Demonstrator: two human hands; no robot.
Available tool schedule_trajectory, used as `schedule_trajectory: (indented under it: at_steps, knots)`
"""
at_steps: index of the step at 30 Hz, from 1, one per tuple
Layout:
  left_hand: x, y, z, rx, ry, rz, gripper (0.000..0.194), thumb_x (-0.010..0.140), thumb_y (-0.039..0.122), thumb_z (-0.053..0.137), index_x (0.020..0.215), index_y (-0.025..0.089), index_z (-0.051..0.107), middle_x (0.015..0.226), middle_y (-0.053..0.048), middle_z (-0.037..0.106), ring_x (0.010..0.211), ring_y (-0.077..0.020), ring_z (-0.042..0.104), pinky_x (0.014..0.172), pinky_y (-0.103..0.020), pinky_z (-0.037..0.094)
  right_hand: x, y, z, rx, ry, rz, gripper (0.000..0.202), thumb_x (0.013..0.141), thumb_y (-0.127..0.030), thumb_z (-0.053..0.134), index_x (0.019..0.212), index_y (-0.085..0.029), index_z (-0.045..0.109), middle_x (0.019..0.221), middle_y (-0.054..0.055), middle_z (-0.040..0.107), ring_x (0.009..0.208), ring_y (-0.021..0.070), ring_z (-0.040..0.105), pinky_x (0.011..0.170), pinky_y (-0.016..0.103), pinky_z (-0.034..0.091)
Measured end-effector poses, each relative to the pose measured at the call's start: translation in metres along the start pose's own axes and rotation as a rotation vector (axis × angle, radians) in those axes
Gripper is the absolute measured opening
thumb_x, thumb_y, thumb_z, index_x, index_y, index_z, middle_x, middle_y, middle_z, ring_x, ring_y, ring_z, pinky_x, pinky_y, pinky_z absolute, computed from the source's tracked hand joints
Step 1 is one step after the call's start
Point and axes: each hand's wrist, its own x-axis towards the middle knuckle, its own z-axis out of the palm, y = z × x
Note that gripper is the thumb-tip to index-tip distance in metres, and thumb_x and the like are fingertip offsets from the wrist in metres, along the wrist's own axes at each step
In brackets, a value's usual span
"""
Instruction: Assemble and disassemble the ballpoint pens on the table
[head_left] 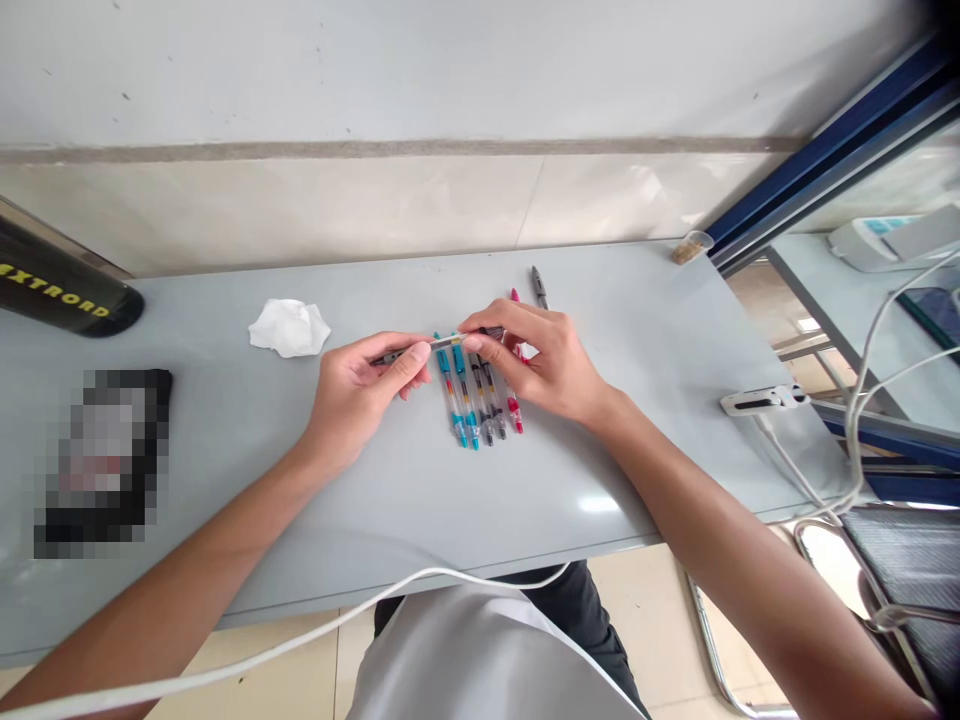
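Note:
A slim pen (442, 343) with dark ends and a clear middle lies level between my two hands, above the table. My left hand (367, 385) pinches its left end between thumb and fingers. At the other end, my right hand (544, 360) closes thumb and forefinger on it. Below them several pens lie side by side: teal ones (454, 405), dark ones (484, 410) and a red one (514, 412) that my right hand partly covers. Just beyond my right hand, a grey pen (538, 285) lies on the table, its lower part hidden.
On the grey table (262, 440) are crumpled white tissue (289, 327), a blurred-out dark object (105, 460), a black cylinder (67, 275) at far left, a small clear cup (691, 247) and a white device (763, 400) with cables. A white cable (300, 635) crosses the front edge.

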Motion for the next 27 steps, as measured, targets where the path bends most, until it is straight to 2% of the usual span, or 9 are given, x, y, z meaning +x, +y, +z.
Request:
schedule_trajectory:
  at_steps: [4, 8, 11, 15, 18, 22, 25, 27]
  knots:
    - [0.0014, -0.002, -0.002, 0.051, -0.039, 0.011, 0.035, 0.1, 0.052, 0.092, 0.114, 0.02, 0.092, 0.09, -0.005, 0.082, 0.076, -0.0148, 0.068, 0.071, -0.027, 0.058, -0.0004, 0.0043, 0.0005, -0.009, -0.008, -0.032, 0.025, 0.121, -0.041, 0.062, 0.117, -0.023, 0.078, 0.104, 0.008, 0.081, 0.084, 0.0186, 0.07, 0.076, 0.034, 0.056]
    - [0.0017, -0.0024, -0.0039, 0.12, -0.041, 0.03, 0.041, 0.099, 0.057, 0.092, 0.119, 0.02, 0.093, 0.094, -0.007, 0.086, 0.084, -0.0185, 0.076, 0.079, -0.029, 0.064, -0.0003, 0.0051, -0.0008, -0.015, -0.018, -0.046, 0.025, 0.122, -0.041, 0.061, 0.115, -0.023, 0.077, 0.102, 0.008, 0.08, 0.081, 0.0184, 0.068, 0.074, 0.033, 0.054]
    - [-0.0002, -0.0014, -0.0034, 0.171, -0.027, 0.053, 0.041, 0.097, 0.057, 0.094, 0.119, 0.022, 0.094, 0.099, -0.007, 0.088, 0.092, -0.0217, 0.081, 0.088, -0.032, 0.068, -0.0002, 0.0034, -0.0028, -0.029, -0.029, -0.018, 0.027, 0.121, -0.041, 0.063, 0.11, -0.022, 0.078, 0.093, 0.004, 0.08, 0.07, 0.0146, 0.062, 0.071, 0.031, 0.051]
    - [-0.0028, 0.0001, -0.0012, 0.224, -0.015, 0.089, 0.04, 0.097, 0.057, 0.093, 0.119, 0.024, 0.095, 0.106, -0.007, 0.09, 0.097, -0.0245, 0.084, 0.093, -0.035, 0.07, -0.0006, 0.001, -0.0039, -0.083, -0.023, 0.047, 0.039, 0.121, -0.05, 0.063, 0.099, -0.021, 0.078, 0.08, 0.0, 0.076, 0.06, 0.0122, 0.051, 0.067, 0.03, 0.047]
    - [-0.0025, -0.0015, -0.0014, 0.213, 0.001, 0.078, 0.042, 0.096, 0.058, 0.094, 0.119, 0.024, 0.094, 0.112, -0.008, 0.09, 0.099, -0.0254, 0.085, 0.094, -0.036, 0.071, -0.0012, 0.0005, -0.0028, -0.072, -0.015, 0.079, 0.038, 0.12, -0.052, 0.064, 0.102, -0.022, 0.078, 0.085, 0.002, 0.078, 0.064, 0.0131, 0.057, 0.069, 0.031, 0.05]
    - [-0.0004, -0.0058, -0.0037, 0.151, 0.035, 0.042, 0.047, 0.094, 0.061, 0.096, 0.123, 0.024, 0.094, 0.11, -0.008, 0.09, 0.096, -0.0241, 0.083, 0.091, -0.034, 0.07, -0.0014, 0.0009, -0.0013, -0.01, 0.015, 0.023, 0.029, 0.116, -0.049, 0.071, 0.118, -0.022, 0.078, 0.109, 0.007, 0.084, 0.081, 0.0174, 0.071, 0.075, 0.033, 0.057]
    - [0.0002, -0.0069, -0.0047, 0.134, 0.041, 0.045, 0.045, 0.094, 0.059, 0.097, 0.122, 0.024, 0.094, 0.105, -0.007, 0.089, 0.093, -0.0223, 0.082, 0.089, -0.032, 0.068, -0.0011, 0.0016, -0.0015, -0.015, 0.032, -0.012, 0.025, 0.117, -0.045, 0.07, 0.115, -0.022, 0.079, 0.105, 0.006, 0.083, 0.08, 0.0172, 0.07, 0.077, 0.033, 0.058]
    - [-0.0002, -0.007, -0.0047, 0.141, 0.038, 0.042, 0.046, 0.094, 0.06, 0.096, 0.121, 0.023, 0.094, 0.103, -0.007, 0.089, 0.092, -0.0225, 0.082, 0.089, -0.033, 0.068, -0.001, 0.0023, -0.0022, -0.038, 0.027, 0.005, 0.029, 0.118, -0.048, 0.069, 0.111, -0.022, 0.079, 0.099, 0.005, 0.082, 0.076, 0.0163, 0.067, 0.075, 0.033, 0.057]
